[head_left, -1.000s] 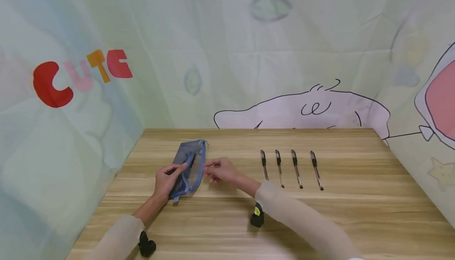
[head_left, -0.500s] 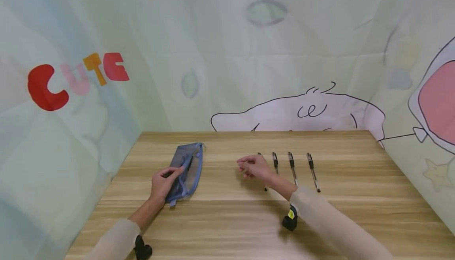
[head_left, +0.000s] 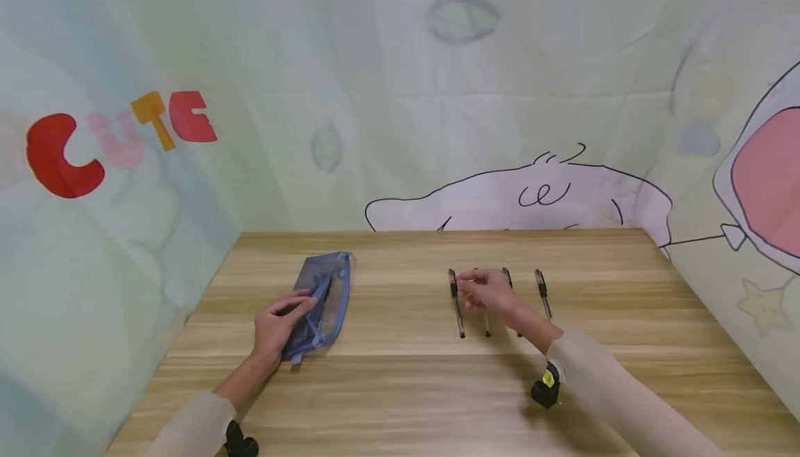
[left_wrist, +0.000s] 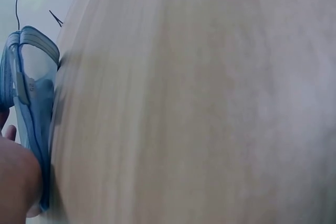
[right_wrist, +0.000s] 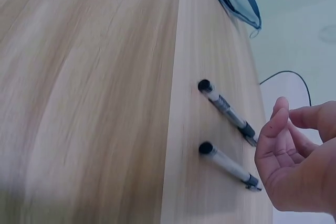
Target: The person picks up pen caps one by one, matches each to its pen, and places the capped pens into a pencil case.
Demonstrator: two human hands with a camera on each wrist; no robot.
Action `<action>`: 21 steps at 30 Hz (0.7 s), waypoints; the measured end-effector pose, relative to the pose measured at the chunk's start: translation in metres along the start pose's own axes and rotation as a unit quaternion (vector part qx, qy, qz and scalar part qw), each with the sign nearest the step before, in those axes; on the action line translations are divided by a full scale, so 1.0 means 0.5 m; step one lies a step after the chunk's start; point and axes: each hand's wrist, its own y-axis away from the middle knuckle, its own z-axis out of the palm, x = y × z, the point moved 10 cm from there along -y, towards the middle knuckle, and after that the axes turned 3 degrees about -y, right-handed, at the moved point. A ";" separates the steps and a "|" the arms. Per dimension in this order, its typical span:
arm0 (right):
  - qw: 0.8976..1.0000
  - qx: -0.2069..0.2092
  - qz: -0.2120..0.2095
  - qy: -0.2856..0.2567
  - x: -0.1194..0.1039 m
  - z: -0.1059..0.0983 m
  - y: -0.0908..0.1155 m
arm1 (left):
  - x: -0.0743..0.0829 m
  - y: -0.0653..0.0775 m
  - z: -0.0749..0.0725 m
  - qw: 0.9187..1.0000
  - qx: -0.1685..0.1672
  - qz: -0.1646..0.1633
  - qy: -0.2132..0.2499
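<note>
A blue mesh zip pencil case lies at the left of the table, its zipped side spread wide. My left hand pinches its near left edge between thumb and fingers. Through the mesh a slim dark item shows. My right hand hovers over a row of several black-capped clear pens, fingers loosely bent and holding nothing. Its fingertips overlap the cap end of the leftmost pen in the head view. The rightmost pen lies beyond the hand; the middle ones are partly hidden beneath it. Two pens show beside the fingers in the right wrist view.
The wood-grain table meets a printed cloth backdrop at its back and sides. A black wrist camera sits on the right sleeve, another on the left.
My right hand has moved from beside the pencil case rightward to the pens. My left hand has stayed on the pencil case. The whole head view has shifted slightly.
</note>
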 end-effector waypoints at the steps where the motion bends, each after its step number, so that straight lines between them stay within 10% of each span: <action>1: 1.000 0.002 0.002 0.003 0.003 -0.004 0.001 | -0.001 0.000 -0.002 1.000 0.000 -0.001 0.003; 21: 1.000 -0.001 0.020 0.005 0.033 -0.006 -0.001 | -0.015 -0.003 -0.020 0.999 0.021 -0.034 0.019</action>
